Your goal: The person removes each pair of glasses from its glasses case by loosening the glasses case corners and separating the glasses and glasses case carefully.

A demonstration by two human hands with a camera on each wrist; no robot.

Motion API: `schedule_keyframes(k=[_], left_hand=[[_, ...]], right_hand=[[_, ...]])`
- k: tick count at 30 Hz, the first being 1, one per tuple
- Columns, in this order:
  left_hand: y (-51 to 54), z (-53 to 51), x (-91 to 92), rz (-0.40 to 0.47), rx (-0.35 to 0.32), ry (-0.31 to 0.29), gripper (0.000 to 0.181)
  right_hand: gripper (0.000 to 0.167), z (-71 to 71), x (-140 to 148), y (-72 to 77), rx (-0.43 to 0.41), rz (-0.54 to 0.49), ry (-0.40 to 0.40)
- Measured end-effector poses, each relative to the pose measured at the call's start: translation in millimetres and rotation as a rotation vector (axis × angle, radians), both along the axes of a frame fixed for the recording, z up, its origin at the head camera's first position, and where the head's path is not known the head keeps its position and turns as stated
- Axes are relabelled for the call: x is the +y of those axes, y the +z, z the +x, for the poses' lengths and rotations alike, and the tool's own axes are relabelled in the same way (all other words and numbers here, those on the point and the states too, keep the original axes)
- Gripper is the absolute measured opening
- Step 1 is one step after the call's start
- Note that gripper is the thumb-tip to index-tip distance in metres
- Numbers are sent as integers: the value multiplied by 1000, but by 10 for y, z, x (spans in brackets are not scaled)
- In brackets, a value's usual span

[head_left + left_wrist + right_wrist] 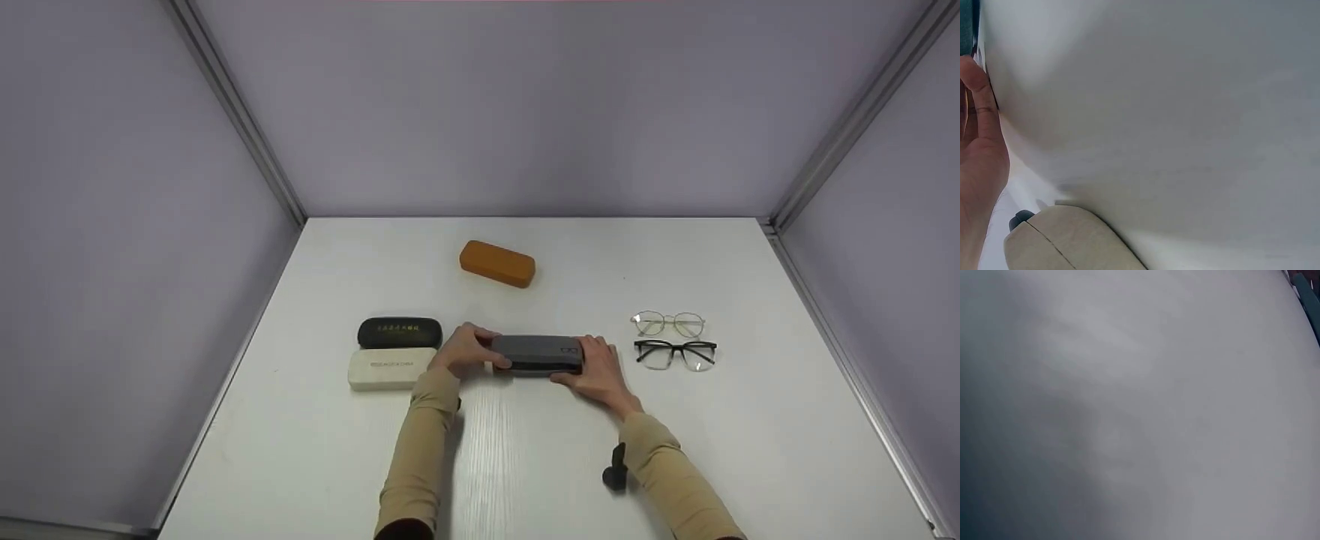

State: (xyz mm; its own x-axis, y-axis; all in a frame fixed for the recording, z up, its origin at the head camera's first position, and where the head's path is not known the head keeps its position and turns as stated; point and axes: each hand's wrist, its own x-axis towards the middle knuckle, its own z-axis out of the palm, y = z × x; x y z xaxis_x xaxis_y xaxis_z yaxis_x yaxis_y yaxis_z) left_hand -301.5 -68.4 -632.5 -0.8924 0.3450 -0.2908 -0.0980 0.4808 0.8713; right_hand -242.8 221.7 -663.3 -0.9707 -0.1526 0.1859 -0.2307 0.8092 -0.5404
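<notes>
A grey glasses case lies between both hands in the middle of the white table, a black band showing along its front. My left hand grips its left end, with the thumb at the front. At the right end, my right hand holds the case with the thumb low in front and the fingers over the far side. In the left wrist view the left hand is partly cut off beside a corner of the case. Only a dark edge of the case shows in the right wrist view.
Left of the hands, a black glasses case lies behind a cream glasses case. An orange-brown case lies farther back. To the right are thin-framed glasses and black-framed glasses. Grey panels enclose the table.
</notes>
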Motion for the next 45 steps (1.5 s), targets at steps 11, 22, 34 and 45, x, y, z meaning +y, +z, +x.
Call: schedule_keyframes(k=[11, 22, 34, 45], left_hand=[[9, -18, -20, -26, -28, -8, 66], [-19, -51, -27, -53, -50, 6, 79], [-34, -36, 21, 88, -102, 83, 53], [-64, -23, 53, 142, -113, 84, 65]], right_hand=[[81, 13, -2, -16, 6, 7, -3], [80, 22, -3, -41, 33, -11, -1], [84, 8, 15, -61, 38, 8, 21], [89, -13, 19, 8, -33, 4, 24]])
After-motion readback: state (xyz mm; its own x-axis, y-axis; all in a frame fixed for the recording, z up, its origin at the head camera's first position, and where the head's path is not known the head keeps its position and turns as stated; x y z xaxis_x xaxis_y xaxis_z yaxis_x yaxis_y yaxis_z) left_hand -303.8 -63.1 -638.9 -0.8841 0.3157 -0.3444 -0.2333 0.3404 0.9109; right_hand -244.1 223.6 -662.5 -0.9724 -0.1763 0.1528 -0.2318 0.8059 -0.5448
